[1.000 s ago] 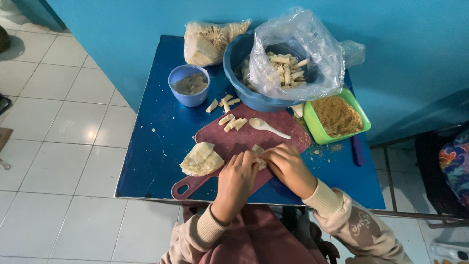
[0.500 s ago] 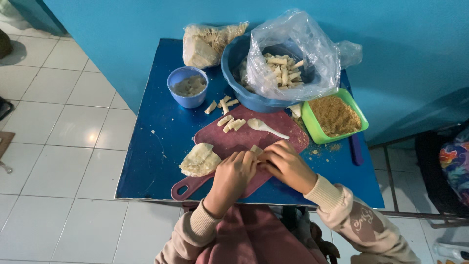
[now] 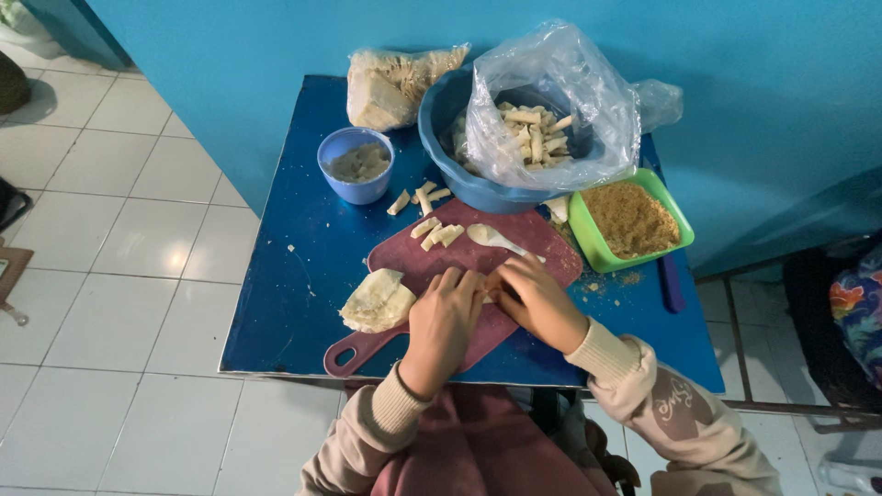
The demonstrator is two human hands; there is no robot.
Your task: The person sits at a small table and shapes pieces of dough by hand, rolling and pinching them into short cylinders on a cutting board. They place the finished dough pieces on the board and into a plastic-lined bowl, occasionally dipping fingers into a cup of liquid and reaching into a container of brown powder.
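Note:
My left hand (image 3: 446, 317) and my right hand (image 3: 537, 298) meet over the near part of a dark red cutting board (image 3: 432, 266) on a blue table (image 3: 294, 248). Their fingertips pinch a small pale piece of dough wrapper (image 3: 488, 292) between them, mostly hidden by the fingers. A stack of pale wrappers (image 3: 377, 301) lies on the board just left of my left hand. A white spoon (image 3: 491, 239) rests on the board beyond my hands, beside a few small rolled pieces (image 3: 436, 233).
A large blue basin (image 3: 459, 165) holds a clear plastic bag (image 3: 551, 101) of rolled pieces. A small blue bowl (image 3: 355, 165) of filling stands at left, a green tray (image 3: 588, 234) of crumbs at right, a bag of wrappers (image 3: 390, 87) by the blue wall.
Both hands stay together on the board, working the small piece; the fingers have shifted slightly. Everything else on the table is unmoved.

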